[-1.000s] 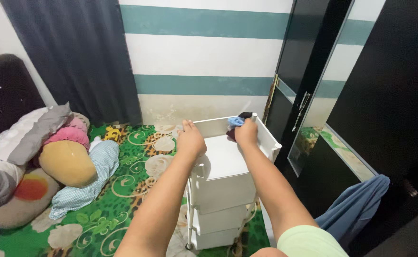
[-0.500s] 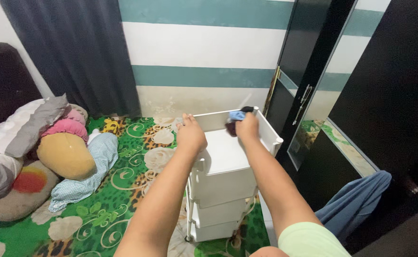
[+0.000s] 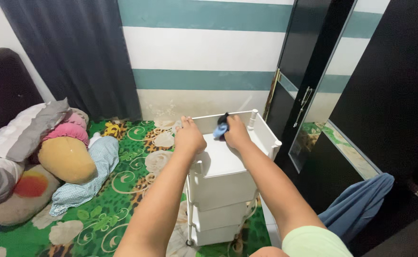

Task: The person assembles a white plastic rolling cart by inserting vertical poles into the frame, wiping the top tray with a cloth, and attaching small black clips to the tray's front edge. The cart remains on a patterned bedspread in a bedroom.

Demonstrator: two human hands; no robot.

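A white three-tier rolling cart (image 3: 223,185) stands on a green patterned floor covering. My left hand (image 3: 188,136) grips the near-left rim of the cart's top tray. My right hand (image 3: 236,133) presses a small blue and dark cloth (image 3: 221,128) against the far inner wall of the top tray. The top tray holds nothing else that I can see.
A black wardrobe with a mirrored door (image 3: 309,100) stands right of the cart. Blue fabric (image 3: 356,209) hangs at lower right. Pillows and cushions (image 3: 66,157) lie on the left by a dark curtain (image 3: 80,57). A striped teal and white wall is behind.
My right hand and the cloth have shifted slightly left along the tray's far wall. The view has tilted a little; my left hand stays on the rim.
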